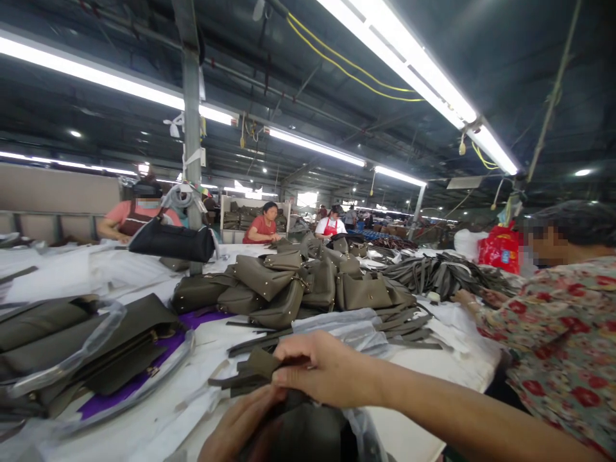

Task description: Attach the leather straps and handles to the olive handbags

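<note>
Low in front of me is an olive-green handbag (310,431), partly cut off by the bottom edge of the view. My left hand (245,420) is closed on its near left side, with the fingers partly hidden. My right hand (320,369) pinches at the bag's upper edge, thumb and forefinger pressed together close to the left hand's fingertips. What exactly lies in that pinch is hard to see. Olive straps (248,375) lie just beyond the hands. Clear plastic wrap (366,430) shows along the bag's right side.
Finished-looking olive handbags (274,282) are heaped mid-table. More bags with plastic-wrapped handles (91,353) lie left on purple material (113,391). A strap pile (443,273) sits back right. A person in a floral shirt (563,346) works close at right; several others are farther back.
</note>
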A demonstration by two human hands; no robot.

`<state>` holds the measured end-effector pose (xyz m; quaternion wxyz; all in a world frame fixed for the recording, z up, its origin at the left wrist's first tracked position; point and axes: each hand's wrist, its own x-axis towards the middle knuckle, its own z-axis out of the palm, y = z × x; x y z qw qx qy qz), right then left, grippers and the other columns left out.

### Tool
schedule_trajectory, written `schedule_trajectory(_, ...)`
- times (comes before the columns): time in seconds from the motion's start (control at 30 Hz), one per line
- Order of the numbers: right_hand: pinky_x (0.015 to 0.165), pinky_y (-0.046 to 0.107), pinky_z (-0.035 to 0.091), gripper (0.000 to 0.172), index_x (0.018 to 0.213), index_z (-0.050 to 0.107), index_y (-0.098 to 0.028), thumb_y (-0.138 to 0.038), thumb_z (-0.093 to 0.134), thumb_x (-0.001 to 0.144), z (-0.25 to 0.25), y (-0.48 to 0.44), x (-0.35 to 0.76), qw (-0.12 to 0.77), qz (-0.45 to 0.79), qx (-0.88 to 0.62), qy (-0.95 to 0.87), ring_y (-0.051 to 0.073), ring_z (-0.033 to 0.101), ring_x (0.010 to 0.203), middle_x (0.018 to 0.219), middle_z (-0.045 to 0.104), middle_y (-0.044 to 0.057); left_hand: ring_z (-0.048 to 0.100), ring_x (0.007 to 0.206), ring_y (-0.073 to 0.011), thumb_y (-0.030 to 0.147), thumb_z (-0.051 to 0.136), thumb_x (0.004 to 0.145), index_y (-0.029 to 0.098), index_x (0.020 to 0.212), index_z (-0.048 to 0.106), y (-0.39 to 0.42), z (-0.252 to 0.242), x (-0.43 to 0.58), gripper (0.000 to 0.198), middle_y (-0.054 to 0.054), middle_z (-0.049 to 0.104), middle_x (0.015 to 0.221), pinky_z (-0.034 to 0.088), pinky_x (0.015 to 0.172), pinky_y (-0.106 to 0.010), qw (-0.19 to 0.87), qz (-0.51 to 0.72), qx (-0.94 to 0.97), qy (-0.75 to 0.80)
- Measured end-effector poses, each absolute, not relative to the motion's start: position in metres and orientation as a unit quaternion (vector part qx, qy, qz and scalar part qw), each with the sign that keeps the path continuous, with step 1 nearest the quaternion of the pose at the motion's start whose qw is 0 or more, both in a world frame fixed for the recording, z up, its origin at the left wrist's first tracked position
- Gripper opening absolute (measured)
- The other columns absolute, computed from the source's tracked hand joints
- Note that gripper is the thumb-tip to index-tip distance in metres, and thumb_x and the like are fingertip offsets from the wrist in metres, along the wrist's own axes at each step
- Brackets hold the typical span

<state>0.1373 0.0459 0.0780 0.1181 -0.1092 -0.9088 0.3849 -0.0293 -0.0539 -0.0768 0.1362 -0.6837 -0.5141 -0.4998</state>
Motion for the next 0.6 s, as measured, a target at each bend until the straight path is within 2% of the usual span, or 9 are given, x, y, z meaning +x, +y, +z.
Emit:
schedule_trajectory(0.13, 0.064, 0.02, 0.042, 0.021, 0.083, 0.059, -0.015, -0.035, 0.06, 0.09, 0.074, 0.05, 0.138, 0.122, 0.54, -0.094, -0.827, 0.009, 0.054, 0.062, 0.07, 0.061, -0.002, 0.073, 0.096, -0.0185, 0.035, 0.069, 0.084, 0.029, 0.117, 0.068, -0.053, -0.079, -0.028, 0.033, 0.0, 0.076, 0.109, 0.059, 0.084, -0.021, 0.178, -0.467, -0.66, -0.561)
schedule_trajectory(0.23, 0.06, 0.02, 0.04, 0.036, 0.076, 0.057, -0.015, -0.049, 0.065, 0.086, 0.072, 0.053, 0.14, 0.123, 0.569, -0.095, -0.808, 0.007, 0.048, 0.056, 0.066, 0.059, -0.002, 0.074, 0.091, -0.0184, 0.042, 0.068, 0.084, 0.031, 0.113, 0.07, -0.055, -0.08, -0.029, 0.031, 0.001, 0.077, 0.104, 0.06, 0.078, -0.023, 0.183, -0.446, -0.658, -0.578)
schedule_trajectory(0.33, 0.061, 0.021, 0.04, 0.045, 0.075, 0.056, -0.015, -0.058, 0.06, 0.087, 0.067, 0.059, 0.144, 0.143, 0.58, -0.084, -0.798, 0.008, 0.051, 0.059, 0.067, 0.06, -0.001, 0.072, 0.09, -0.019, 0.043, 0.069, 0.083, 0.032, 0.11, 0.071, -0.059, -0.081, -0.031, 0.029, 0.0, 0.077, 0.1, 0.06, 0.077, -0.024, 0.159, -0.457, -0.645, -0.591)
schedule_trajectory(0.43, 0.058, 0.021, 0.038, 0.047, 0.074, 0.054, -0.015, -0.06, 0.054, 0.09, 0.06, 0.062, 0.147, 0.154, 0.567, -0.108, -0.802, 0.009, 0.05, 0.057, 0.064, 0.058, -0.002, 0.07, 0.088, -0.0207, 0.042, 0.071, 0.081, 0.03, 0.104, 0.074, -0.067, -0.079, -0.029, 0.027, -0.002, 0.076, 0.097, 0.059, 0.078, -0.028, 0.103, -0.481, -0.614, -0.618)
schedule_trajectory(0.6, 0.053, 0.02, 0.034, 0.038, 0.077, 0.055, -0.017, -0.05, 0.052, 0.095, 0.058, 0.056, 0.146, 0.114, 0.506, -0.143, -0.843, 0.008, 0.049, 0.054, 0.061, 0.057, -0.003, 0.065, 0.072, -0.0153, 0.033, 0.072, 0.08, 0.027, 0.11, 0.072, -0.08, -0.065, -0.021, 0.031, -0.002, 0.074, 0.098, 0.054, 0.071, -0.026, -0.091, -0.484, -0.579, -0.65)
